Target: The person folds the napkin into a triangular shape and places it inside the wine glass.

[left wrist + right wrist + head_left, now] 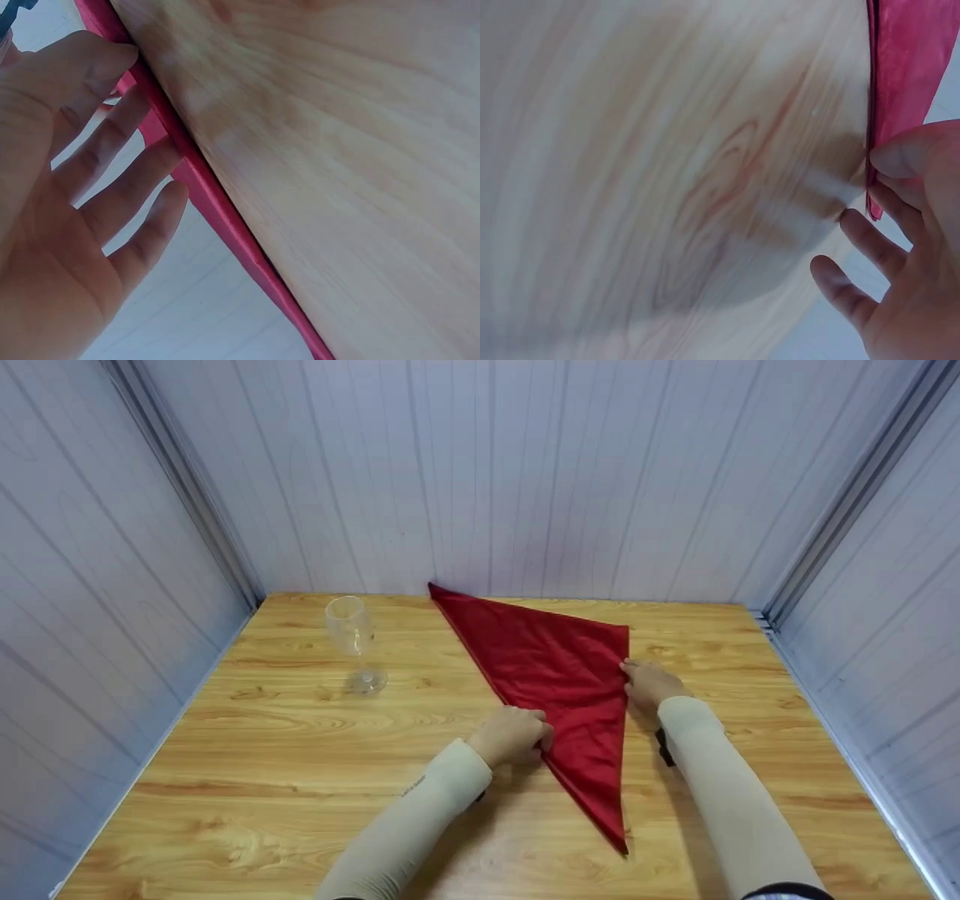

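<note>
1. Red cloth napkin (559, 675) folded into a triangle, lying flat on the wooden table (262, 757); one corner at the back wall, one at the right, long point toward the near edge
2. Left hand (512, 735) at the napkin's long left edge, about halfway down; fingers curled over that edge in the head view
3. Left wrist view: fingers (124, 142) bent round the red folded edge (217, 210), thumb on the other side, so gripping the cloth
4. Right hand (651, 684) at the napkin's right edge, just below the right corner; fingertips touching the cloth
5. Right wrist view: thumb and forefinger (904, 161) pinch the red edge (907, 60), other fingers spread loose over the table
6. Both arms in pale sleeves (420, 817), dark strap at each wrist
7. Clear wine glass (352, 641) upright on the table, left of the napkin, well apart from both hands
8. White panelled walls (525, 472) round three sides of the table
</note>
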`<state>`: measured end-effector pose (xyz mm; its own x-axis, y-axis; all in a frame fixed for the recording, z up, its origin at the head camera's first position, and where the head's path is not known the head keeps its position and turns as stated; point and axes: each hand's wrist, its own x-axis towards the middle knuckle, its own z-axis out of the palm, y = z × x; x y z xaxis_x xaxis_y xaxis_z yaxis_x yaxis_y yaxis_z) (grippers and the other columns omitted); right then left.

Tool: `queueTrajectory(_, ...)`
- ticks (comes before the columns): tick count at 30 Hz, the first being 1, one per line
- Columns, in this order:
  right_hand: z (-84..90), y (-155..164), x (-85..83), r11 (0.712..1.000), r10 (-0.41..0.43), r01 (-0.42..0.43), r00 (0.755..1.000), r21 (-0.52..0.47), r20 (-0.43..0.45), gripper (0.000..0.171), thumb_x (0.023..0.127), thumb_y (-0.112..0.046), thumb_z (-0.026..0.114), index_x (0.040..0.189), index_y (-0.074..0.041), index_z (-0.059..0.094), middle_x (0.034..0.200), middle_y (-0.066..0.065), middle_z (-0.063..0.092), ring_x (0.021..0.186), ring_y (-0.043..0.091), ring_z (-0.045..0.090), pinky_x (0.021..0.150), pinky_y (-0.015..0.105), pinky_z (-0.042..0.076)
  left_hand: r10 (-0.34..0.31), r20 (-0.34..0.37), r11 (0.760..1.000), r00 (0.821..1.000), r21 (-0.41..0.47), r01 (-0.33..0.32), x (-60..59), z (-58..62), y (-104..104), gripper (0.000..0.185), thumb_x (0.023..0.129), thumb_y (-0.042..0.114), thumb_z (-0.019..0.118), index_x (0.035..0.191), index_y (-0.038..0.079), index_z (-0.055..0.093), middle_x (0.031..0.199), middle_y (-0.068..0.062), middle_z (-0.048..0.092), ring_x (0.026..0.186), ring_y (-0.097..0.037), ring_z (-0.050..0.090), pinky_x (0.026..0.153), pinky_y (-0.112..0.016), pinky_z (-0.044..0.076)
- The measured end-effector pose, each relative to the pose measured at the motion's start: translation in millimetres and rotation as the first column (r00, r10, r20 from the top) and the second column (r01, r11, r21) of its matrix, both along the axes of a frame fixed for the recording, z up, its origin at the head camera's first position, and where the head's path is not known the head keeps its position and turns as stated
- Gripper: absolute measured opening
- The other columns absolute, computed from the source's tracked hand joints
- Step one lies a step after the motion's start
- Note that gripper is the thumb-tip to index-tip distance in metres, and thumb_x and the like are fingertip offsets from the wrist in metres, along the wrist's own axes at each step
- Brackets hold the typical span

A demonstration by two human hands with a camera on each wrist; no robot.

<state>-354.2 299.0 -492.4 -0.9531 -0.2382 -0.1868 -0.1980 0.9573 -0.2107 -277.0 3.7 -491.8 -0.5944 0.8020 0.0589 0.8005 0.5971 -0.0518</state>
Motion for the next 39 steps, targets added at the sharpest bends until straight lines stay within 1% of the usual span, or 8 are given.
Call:
queueTrajectory(6, 6.1, -3.4, 4.1, 0.999, -0.013, 0.013, 1.0, 0.04, 0.017, 0.051, 0.103, -0.013, 0.042, 0.151, 0.002, 0.038, 0.157, 0.023, 0.032, 0.142, 0.048, 0.027, 0.113, 0.059, 0.025, 0.008, 0.026, 1.0, 1.0, 0.013, -0.008, 0.2, 0.8, -1.8, 0.009, 0.085, 0.024, 0.08, 0.095, 0.026, 0.08, 0.09, 0.007, 0.065, 0.082, -0.011, 0.066, 0.072, -0.027, 0.052)
queueTrajectory(10, 11.7, -5.0, 5.3, 0.997, -0.038, 0.036, 0.999, 0.073, 0.026, 0.046, 0.103, -0.013, 0.044, 0.146, 0.002, 0.047, 0.147, 0.024, 0.045, 0.135, 0.047, 0.04, 0.106, 0.061, 0.036, 0.015, 0.043, 1.0, 0.999, 0.025, -0.016, -0.7, 1.5, -4.4, 0.007, 0.087, 0.025, 0.079, 0.094, 0.024, 0.079, 0.091, 0.006, 0.065, 0.082, -0.012, 0.065, 0.073, -0.028, 0.052)
queueTrajectory(14, 12.4, -5.0, 5.9, 0.995, -0.053, 0.05, 0.998, 0.092, 0.024, 0.038, 0.103, -0.014, 0.048, 0.136, 0.003, 0.058, 0.132, 0.022, 0.056, 0.123, 0.044, 0.053, 0.095, 0.061, 0.046, 0.022, 0.069, 0.999, 0.997, 0.042, -0.025, -2.9, 0.7, -8.2, 0.006, 0.086, 0.023, 0.079, 0.093, 0.023, 0.079, 0.09, 0.005, 0.064, 0.081, -0.012, 0.065, 0.072, -0.028, 0.052)
queueTrajectory(19, 13.3, -3.4, 6.3, 0.995, -0.045, 0.043, 0.999, 0.086, 0.019, 0.031, 0.101, -0.012, 0.049, 0.123, 0.001, 0.066, 0.122, 0.022, 0.062, 0.114, 0.041, 0.059, 0.09, 0.059, 0.049, 0.045, 0.103, 0.998, 0.994, 0.043, -0.049, -5.9, 1.2, -13.7, 0.008, 0.085, 0.023, 0.079, 0.093, 0.023, 0.079, 0.091, 0.005, 0.064, 0.081, -0.013, 0.064, 0.072, -0.03, 0.051)
queueTrajectory(22, 15.1, -3.3, 6.3, 0.996, -0.052, 0.051, 0.999, 0.074, 0.007, 0.025, 0.099, -0.011, 0.05, 0.109, 0.001, 0.07, 0.113, 0.02, 0.065, 0.103, 0.036, 0.062, 0.085, 0.056, 0.05, 0.061, 0.12, 0.997, 0.991, 0.041, -0.066, -8.1, 2.2, -16.8, 0.008, 0.086, 0.023, 0.08, 0.094, 0.023, 0.079, 0.092, 0.005, 0.064, 0.083, -0.013, 0.064, 0.074, -0.031, 0.051)
queueTrajectory(27, 18.0, -5.0, 6.6, 0.995, -0.046, 0.045, 0.999, 0.084, 0.001, 0.023, 0.099, -0.011, 0.05, 0.089, -0.001, 0.068, 0.097, 0.017, 0.067, 0.082, 0.026, 0.06, 0.075, 0.051, 0.053, 0.083, 0.157, 0.995, 0.984, 0.047, -0.091, -11.7, 1.3, -22.1, 0.008, 0.084, 0.02, 0.079, 0.091, 0.022, 0.078, 0.09, 0.006, 0.062, 0.081, -0.013, 0.061, 0.073, -0.03, 0.051)
queueTrajectory(34, 21.7, -9.4, 8.9, 0.994, -0.014, 0.014, 1.0, 0.11, -0.005, 0.024, 0.1, -0.012, 0.05, 0.083, -0.003, 0.065, 0.085, 0.013, 0.065, 0.075, 0.024, 0.057, 0.067, 0.049, 0.054, 0.109, 0.166, 0.99, 0.98, 0.07, -0.122, -16.8, -2.4, -29.6, 0.008, 0.08, 0.018, 0.077, 0.086, 0.023, 0.077, 0.087, 0.008, 0.058, 0.077, -0.012, 0.059, 0.071, -0.03, 0.051)
queueTrajectory(39, 25.8, -10.8, 7.5, 0.992, 0.001, -0.001, 1.0, 0.122, -0.001, 0.026, 0.1, -0.014, 0.052, 0.078, -0.004, 0.061, 0.079, 0.011, 0.062, 0.071, 0.024, 0.054, 0.063, 0.045, 0.052, 0.123, 0.189, 0.988, 0.974, 0.07, -0.138, -21.6, -0.5, -35.1, 0.006, 0.08, 0.018, 0.078, 0.084, 0.02, 0.076, 0.088, 0.006, 0.058, 0.078, -0.013, 0.059, 0.07, -0.03, 0.05)
